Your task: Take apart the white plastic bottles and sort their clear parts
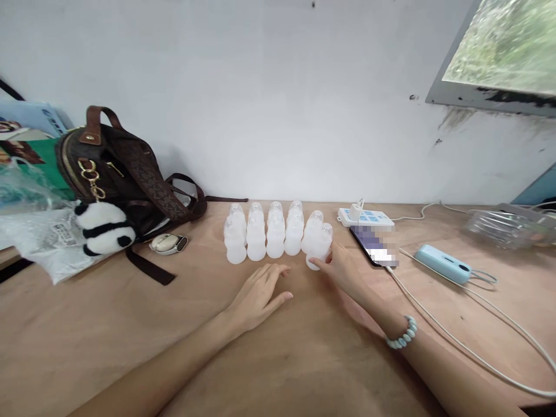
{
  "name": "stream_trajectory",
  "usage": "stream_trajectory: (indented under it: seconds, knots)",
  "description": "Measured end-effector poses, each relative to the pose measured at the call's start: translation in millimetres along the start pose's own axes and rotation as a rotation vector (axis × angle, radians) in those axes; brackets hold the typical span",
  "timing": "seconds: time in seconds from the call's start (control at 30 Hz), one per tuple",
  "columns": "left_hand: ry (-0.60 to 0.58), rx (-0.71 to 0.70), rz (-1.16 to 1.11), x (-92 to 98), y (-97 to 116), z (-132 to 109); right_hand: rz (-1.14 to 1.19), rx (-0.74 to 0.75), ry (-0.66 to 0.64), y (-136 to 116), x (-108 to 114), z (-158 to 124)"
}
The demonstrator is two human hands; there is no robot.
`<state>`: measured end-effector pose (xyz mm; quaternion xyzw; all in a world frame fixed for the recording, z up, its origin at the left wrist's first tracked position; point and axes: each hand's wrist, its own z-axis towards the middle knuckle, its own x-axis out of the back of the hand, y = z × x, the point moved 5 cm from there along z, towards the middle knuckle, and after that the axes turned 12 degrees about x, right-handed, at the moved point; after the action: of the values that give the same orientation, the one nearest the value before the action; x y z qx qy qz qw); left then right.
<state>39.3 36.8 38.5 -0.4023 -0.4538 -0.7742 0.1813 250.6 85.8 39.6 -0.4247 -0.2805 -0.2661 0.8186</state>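
Brown patterned leather handbag (117, 168) sits back left on the light wooden table (282, 359), black-and-white panda plush (104, 229) against it. Over right: white power strip (367, 217), dark smartphone (373, 246) just beside, pale blue oblong device (443, 264) near.

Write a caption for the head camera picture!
Right hand holds a small white bottle beside the bottle rows; left hand lies flat.

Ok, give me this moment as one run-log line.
left hand: open, flat on table | right hand: thumb at base of end bottle, grip unclear | other bottles: upright | phone: beside right hand
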Motion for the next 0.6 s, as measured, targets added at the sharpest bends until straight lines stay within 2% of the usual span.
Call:
stream_trajectory:
  seconds: [0.23, 0.4, 0.5, 0.6]
  knots:
    - [-0.015, -0.005, 0.052, -2.0, -0.1, 1.0, -0.084, -0.030, -0.016, 17.2, -13.4, 2.8]
    - [-0.029, 0.008, 0.069, -2.0, 1.4, 1.6, -0.079, -0.036, -0.003, 12.8, -16.0, 7.5]
    - [-0.019, 0.013, 0.063, -0.8, 1.4, 1.3, -0.033, -0.009, 0.018, 4.2, 5.1, 9.1]
    - [-0.010, 0.011, 0.048, 0.0, 0.5, 1.0, 0.053, 0.046, 0.096, 0.8, 53.9, 2.9]
